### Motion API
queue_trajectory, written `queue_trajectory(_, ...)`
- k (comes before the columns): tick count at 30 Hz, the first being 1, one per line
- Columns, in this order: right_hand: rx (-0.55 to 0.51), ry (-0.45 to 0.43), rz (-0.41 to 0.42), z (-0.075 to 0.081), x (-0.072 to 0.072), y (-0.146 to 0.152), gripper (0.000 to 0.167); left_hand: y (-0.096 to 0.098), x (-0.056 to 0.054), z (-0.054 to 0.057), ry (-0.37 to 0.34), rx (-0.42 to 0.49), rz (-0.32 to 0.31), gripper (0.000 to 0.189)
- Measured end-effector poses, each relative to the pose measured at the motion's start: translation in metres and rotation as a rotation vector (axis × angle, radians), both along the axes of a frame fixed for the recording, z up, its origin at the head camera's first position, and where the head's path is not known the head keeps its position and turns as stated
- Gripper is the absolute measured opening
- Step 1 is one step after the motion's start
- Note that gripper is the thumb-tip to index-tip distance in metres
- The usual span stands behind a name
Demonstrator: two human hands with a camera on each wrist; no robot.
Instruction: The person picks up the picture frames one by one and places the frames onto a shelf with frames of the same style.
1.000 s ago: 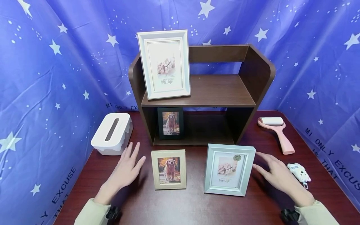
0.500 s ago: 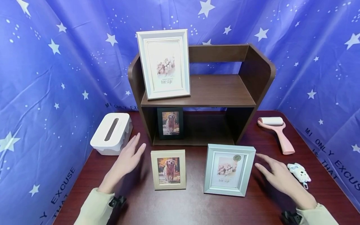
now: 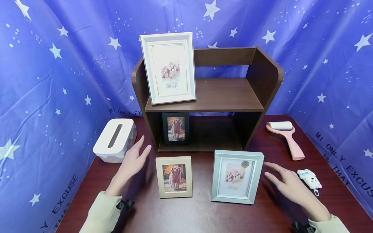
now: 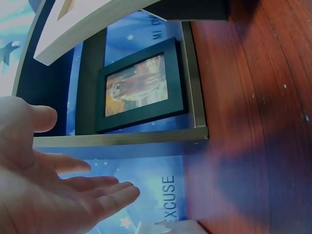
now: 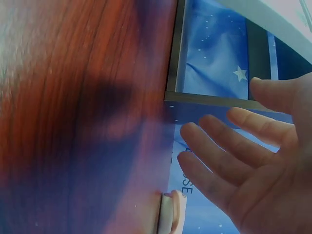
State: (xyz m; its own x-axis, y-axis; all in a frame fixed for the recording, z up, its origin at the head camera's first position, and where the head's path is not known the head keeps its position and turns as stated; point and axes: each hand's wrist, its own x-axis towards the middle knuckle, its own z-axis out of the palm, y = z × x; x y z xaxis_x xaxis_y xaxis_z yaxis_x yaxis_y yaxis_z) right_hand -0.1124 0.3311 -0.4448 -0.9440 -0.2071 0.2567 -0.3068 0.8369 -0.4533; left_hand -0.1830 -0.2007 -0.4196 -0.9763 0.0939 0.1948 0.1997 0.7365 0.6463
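My left hand [image 3: 132, 163] hovers left of a cream picture frame [image 3: 158, 178] with a dog photo, its fingers extended and nothing in them. To the right, a pale blue-green picture frame [image 3: 215, 176] stands upright on the table. My right hand [image 3: 291, 186] is just beside that frame's right edge, fingers relaxed and holding nothing. On the brown shelf [image 3: 230, 94], a large white picture frame [image 3: 172, 71] leans on the upper level at the left. A dark green picture frame [image 3: 176, 129] stands below it; the left wrist view also shows this dark frame [image 4: 178, 78] beyond my fingers.
A white tissue box [image 3: 113, 139] stands at the left, close behind my left hand. At the right lie a pink lint roller [image 3: 291, 142] and a small white dog-shaped trinket [image 3: 310, 179]. Blue star-patterned curtain [image 3: 73, 81] surrounds the table [image 3: 204, 216].
My left hand has shifted slightly forward and turned more sideways, its fingers closer together. The right hand has drawn slightly right and down from the pale blue-green frame. The picture frames stay in place.
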Motion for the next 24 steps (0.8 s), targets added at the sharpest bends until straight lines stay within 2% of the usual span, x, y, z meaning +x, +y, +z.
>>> queue_trajectory(4,-0.026,-0.048,-0.005,0.002,0.005,0.0,0.034,0.002,-0.009,0.001,-0.004,0.077,0.059,0.066)
queue_trajectory(9,-0.048,-0.07,-0.006,0.003,0.008,-0.001,0.033,0.005,-0.022,0.005,0.043,0.178,0.124,0.058)
queue_trajectory(12,-0.091,-0.064,0.029,0.004,0.009,-0.001,0.031,0.007,-0.028,0.006,0.063,0.224,0.152,0.055)
queue_trajectory(16,-0.214,-0.093,0.103,0.004,0.011,-0.001,0.03,0.012,-0.032,0.007,0.069,0.287,0.173,0.052)
queue_trajectory(19,-0.299,-0.134,0.134,0.002,0.011,-0.001,0.03,0.014,-0.035,0.006,0.089,0.294,0.19,0.048)
queue_trajectory(24,-0.367,-0.165,0.154,0.0,0.011,-0.002,0.031,0.016,-0.042,0.004,0.156,0.26,0.208,0.038)
